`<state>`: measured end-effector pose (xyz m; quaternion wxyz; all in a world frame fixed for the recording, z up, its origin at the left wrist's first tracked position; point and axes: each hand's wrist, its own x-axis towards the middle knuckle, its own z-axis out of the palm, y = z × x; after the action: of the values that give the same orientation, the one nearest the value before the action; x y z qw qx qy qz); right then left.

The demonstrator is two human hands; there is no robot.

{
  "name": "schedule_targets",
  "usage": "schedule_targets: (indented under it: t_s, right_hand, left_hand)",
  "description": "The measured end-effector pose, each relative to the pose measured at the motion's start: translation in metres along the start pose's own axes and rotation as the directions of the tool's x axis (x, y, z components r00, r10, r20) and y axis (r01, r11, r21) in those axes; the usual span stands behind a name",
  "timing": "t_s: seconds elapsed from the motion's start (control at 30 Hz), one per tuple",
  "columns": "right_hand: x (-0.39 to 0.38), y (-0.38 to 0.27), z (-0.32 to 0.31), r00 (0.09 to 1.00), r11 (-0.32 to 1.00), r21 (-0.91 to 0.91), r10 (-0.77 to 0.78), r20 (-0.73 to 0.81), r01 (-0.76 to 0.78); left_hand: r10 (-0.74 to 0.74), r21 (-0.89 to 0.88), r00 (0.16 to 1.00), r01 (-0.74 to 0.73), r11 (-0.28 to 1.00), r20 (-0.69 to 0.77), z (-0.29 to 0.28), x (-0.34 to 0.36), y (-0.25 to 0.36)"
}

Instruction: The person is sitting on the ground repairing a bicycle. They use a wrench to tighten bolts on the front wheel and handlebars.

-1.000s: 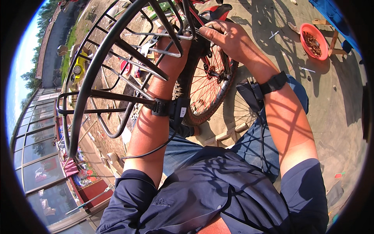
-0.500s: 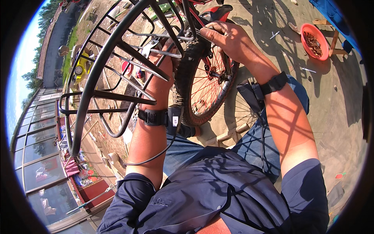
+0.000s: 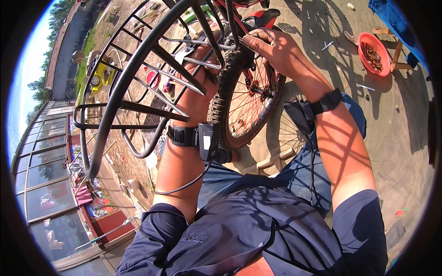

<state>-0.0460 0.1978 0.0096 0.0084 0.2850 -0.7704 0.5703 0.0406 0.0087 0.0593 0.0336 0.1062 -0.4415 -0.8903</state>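
Observation:
A bicycle wheel with a knobby black tyre and red spokes stands upright before me. To its left a black tubular metal rack tilts toward me. My right hand is above the tyre, thumb and fingers pinched at the rack's end by the red frame; what lies between them is hidden. Behind the rack's bars, my left hand is beside the tyre with its fingers curled in. The bars cover part of it, and I cannot make out what it holds. A red and black saddle shows beyond my right hand.
A pink-red basin of small brown pieces is at the far right beside a wooden stool leg. A yellow toy car lies at the left. Wooden pieces are on the ground between my legs. Glazed windows line the left.
The rack and wheel have shifted slightly right and down in view. My left hand has turned, so its curled fingers show more. My right hand keeps its pinch, moving slightly right.

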Motion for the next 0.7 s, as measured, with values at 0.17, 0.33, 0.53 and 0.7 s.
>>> schedule_targets:
  t_s: [0.17, 0.33, 0.53, 0.7]
  right_hand:
    - [0.001, 0.003, -0.002, 0.999, 0.998, -0.064, -0.013, 0.039, 0.015]
    - [0.005, 0.011, -0.001, 0.994, 0.987, -0.132, -0.077, 0.081, 0.088]
    - [0.003, 0.016, 0.001, 0.989, 0.980, -0.135, -0.147, 0.006, 0.146]
    - [0.003, 0.005, 0.005, 0.996, 0.993, -0.086, 0.080, 0.047, -0.076]
  left_hand:
    - [0.058, 0.027, 0.996, -0.056, 0.998, -0.069, 0.033, -0.012, -0.002]
    - [0.095, 0.104, 0.990, -0.083, 0.991, -0.109, 0.039, -0.013, -0.005]
    - [0.120, 0.138, 0.990, -0.108, 0.985, -0.079, 0.029, -0.005, -0.006]
    - [0.405, 0.849, 0.866, -0.432, 0.305, 0.294, -0.062, 0.015, -0.015]
